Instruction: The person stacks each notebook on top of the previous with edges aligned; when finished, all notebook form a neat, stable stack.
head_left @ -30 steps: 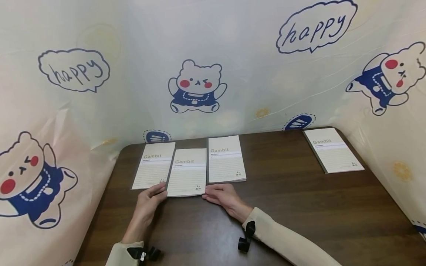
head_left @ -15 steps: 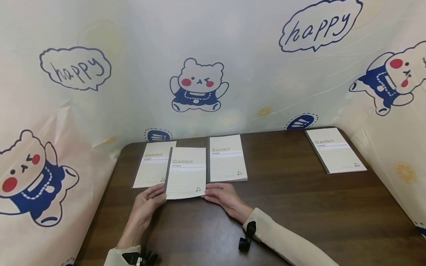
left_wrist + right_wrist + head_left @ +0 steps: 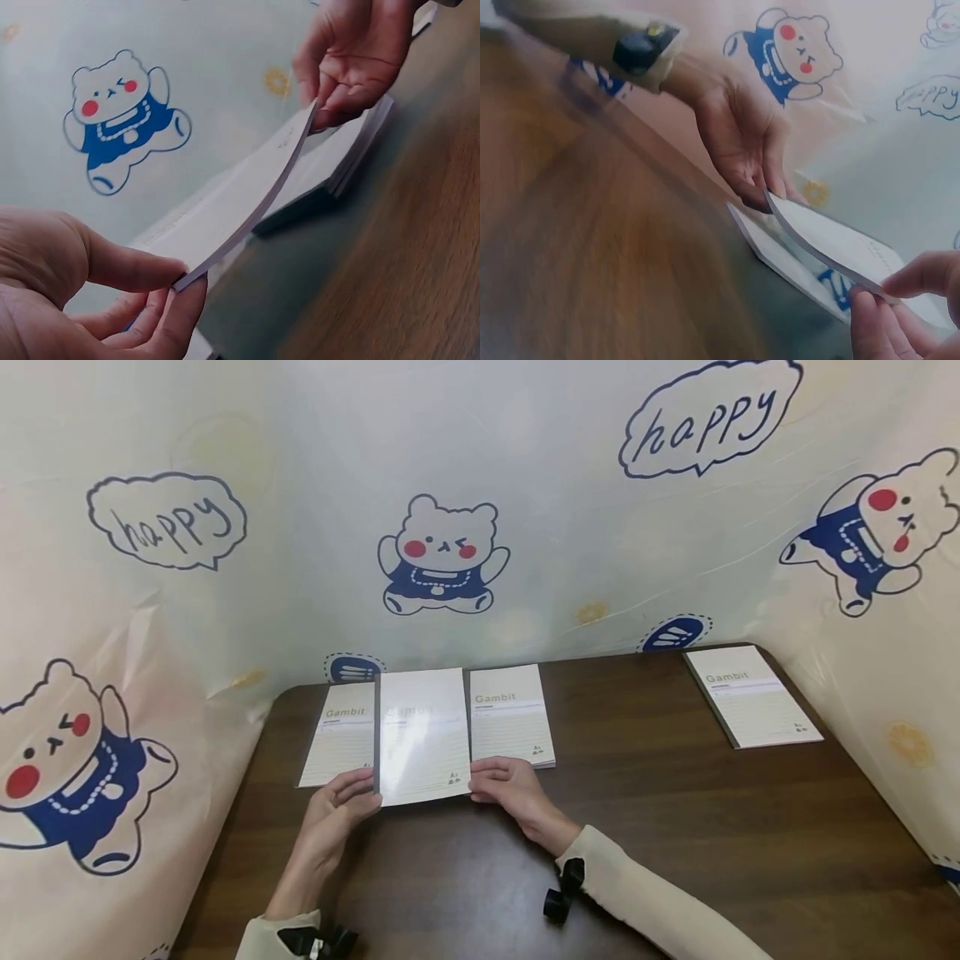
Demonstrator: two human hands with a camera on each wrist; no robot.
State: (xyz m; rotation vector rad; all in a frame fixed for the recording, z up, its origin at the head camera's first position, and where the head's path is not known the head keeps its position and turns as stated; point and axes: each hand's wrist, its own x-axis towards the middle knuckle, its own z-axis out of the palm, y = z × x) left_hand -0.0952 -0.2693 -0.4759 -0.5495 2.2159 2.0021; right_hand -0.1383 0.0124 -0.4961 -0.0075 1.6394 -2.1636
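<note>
A white notebook (image 3: 422,743) marked Gambit is raised off the table between both hands, with light glaring on its cover. The left hand (image 3: 336,814) pinches its near left corner, thumb on top and fingers beneath, as the left wrist view shows. At the near right corner the right hand (image 3: 517,797) pinches it the same way. The held notebook (image 3: 232,206) bends slightly in the left wrist view. It covers part of the left notebook (image 3: 337,735) lying on the table. Just to its right lies another notebook or small stack (image 3: 510,714), several layers thick.
A separate notebook (image 3: 753,697) lies at the table's far right corner. The dark wooden table (image 3: 637,818) ends at a printed curtain (image 3: 555,527) hanging behind and along both sides. Black wrist cameras (image 3: 557,906) are strapped on the sleeves.
The middle notebook has come up off the table, its near edge first, and now tilts and reflects light. Both hands rose with it, the right hand shifting slightly right.
</note>
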